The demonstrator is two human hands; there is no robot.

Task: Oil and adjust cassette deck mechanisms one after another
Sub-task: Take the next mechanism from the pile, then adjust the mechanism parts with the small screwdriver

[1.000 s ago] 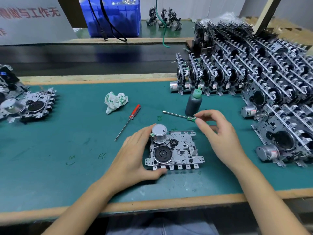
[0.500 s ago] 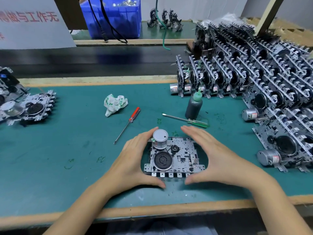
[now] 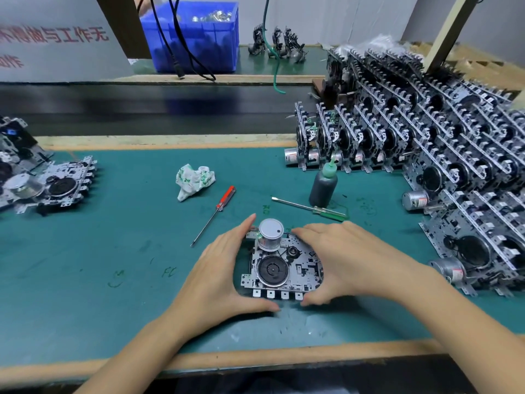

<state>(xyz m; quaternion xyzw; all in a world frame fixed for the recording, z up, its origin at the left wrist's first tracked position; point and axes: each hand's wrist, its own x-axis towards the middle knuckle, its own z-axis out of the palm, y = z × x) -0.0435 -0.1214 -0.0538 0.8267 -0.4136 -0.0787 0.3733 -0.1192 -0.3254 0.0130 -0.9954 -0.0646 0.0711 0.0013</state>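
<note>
Both hands, L (image 3: 224, 268) + R (image 3: 349, 260), cup flat silver metal cassette mech (image 3: 281, 268), steadying it; green-capped dark oil bottle (image 3: 324, 186) behind mech, within reach.

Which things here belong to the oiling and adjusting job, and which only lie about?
Job: cassette mechanism between left hand and right hand; oil bottle; green screwdriver; red screwdriver; stacked mechanisms.
Lying about: crumpled paper; blue bin; black cables.

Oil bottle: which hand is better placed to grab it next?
Right, likely. The oil bottle stands beyond the right hand, on its side of the mechanism; the left hand would have to cross over.
</note>
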